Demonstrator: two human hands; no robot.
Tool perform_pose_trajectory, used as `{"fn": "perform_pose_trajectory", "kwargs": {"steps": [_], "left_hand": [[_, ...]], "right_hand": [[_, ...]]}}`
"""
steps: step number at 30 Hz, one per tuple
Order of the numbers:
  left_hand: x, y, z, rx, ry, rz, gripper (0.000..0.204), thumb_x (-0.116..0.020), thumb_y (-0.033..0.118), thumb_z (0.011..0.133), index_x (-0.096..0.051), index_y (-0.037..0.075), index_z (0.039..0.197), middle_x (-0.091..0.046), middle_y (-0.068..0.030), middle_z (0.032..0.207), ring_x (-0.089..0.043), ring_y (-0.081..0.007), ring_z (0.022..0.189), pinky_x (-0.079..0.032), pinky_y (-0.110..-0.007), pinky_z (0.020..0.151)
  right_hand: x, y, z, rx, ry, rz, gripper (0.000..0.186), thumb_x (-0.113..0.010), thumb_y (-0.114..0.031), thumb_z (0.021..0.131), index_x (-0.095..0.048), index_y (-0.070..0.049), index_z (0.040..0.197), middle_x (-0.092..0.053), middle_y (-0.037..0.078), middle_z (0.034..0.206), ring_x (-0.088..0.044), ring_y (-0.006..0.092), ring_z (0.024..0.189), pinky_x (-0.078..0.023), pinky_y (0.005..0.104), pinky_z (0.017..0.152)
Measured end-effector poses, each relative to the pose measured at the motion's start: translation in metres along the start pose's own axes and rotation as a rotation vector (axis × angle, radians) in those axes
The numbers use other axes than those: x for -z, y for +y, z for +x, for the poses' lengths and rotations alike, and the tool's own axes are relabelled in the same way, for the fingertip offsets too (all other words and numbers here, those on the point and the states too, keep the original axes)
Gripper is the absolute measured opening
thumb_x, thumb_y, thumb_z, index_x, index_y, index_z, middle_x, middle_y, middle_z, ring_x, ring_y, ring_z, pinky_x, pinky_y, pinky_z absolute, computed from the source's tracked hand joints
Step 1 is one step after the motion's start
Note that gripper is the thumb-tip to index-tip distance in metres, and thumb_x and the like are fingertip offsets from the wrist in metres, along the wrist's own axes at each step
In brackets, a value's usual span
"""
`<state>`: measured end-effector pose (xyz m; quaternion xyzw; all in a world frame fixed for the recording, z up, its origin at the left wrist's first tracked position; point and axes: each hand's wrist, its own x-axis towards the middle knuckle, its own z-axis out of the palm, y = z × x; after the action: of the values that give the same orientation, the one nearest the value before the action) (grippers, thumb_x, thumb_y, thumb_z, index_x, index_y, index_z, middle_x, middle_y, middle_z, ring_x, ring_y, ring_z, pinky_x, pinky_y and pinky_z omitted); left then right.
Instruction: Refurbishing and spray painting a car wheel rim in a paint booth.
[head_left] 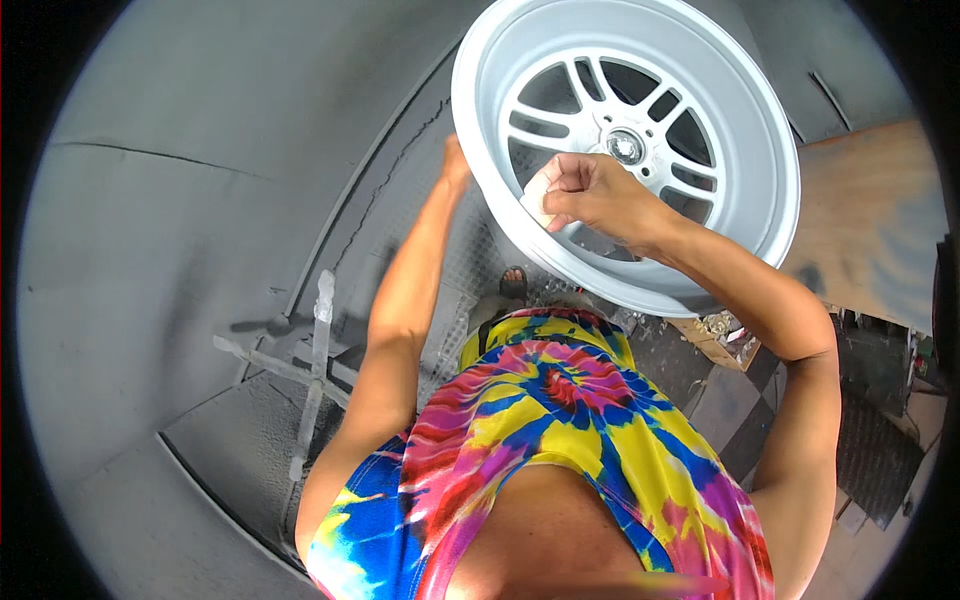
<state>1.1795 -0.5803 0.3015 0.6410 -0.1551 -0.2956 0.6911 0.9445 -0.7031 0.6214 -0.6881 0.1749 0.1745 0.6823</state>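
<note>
A light grey alloy wheel rim [775, 150], with paired spokes and a round hub opening, is tilted toward me at the upper middle. My right hand [592, 195] reaches over its near left edge, fingers closed in a pinch. Between them is a folded off-white piece [537, 196], perhaps cloth or abrasive paper, against the inside of the barrel. My left hand [456, 163] is at the rim's outer left side. Its fingers are hidden behind the rim, so their grip does not show.
At lower left stands a grey-coated cross-shaped stand [318, 375]. Grey sheeting [190, 220] covers the left side. A brown panel [870, 215] is at right, near a box of debris [725, 340]. Below the wheel lies a checkered tile floor [725, 405], with my sandalled foot [513, 284].
</note>
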Motion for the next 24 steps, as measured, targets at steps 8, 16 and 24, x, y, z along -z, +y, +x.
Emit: {"fn": "perform_pose_trajectory", "kwargs": {"steps": [8,16,24], "left_hand": [[-0.085,0.012,-0.231,0.502,-0.081,0.077,0.031,-0.05,0.026,0.108,-0.067,0.0,0.108,-0.071,-0.0062,0.088,-0.065,-0.0141,0.087,-0.052,-0.033,0.081],[-0.1,0.012,-0.239,0.437,-0.535,0.032,0.024,-0.059,0.017,0.102,-0.073,0.001,0.113,-0.076,-0.0089,0.098,-0.068,-0.014,0.091,-0.05,-0.029,0.087],[-0.056,0.028,-0.185,0.494,-0.304,0.204,0.024,-0.059,0.021,0.102,-0.071,0.0,0.109,-0.075,-0.0069,0.088,-0.068,-0.0138,0.089,-0.047,-0.033,0.095]], "right_hand": [[0.005,0.016,0.016,0.082,0.114,0.092,0.012,-0.068,-0.01,0.089,-0.068,-0.003,0.098,-0.07,0.004,0.088,-0.066,0.0104,0.077,-0.048,0.023,0.066],[0.021,-0.004,0.043,0.176,0.097,0.211,0.012,-0.068,-0.006,0.091,-0.068,0.0,0.102,-0.07,0.005,0.097,-0.067,0.0113,0.088,-0.056,0.0246,0.084],[0.065,-0.062,0.071,0.524,0.283,0.304,0.018,-0.066,-0.006,0.096,-0.064,0.006,0.109,-0.071,0.013,0.107,-0.071,0.0213,0.1,-0.057,0.0338,0.101]]}}
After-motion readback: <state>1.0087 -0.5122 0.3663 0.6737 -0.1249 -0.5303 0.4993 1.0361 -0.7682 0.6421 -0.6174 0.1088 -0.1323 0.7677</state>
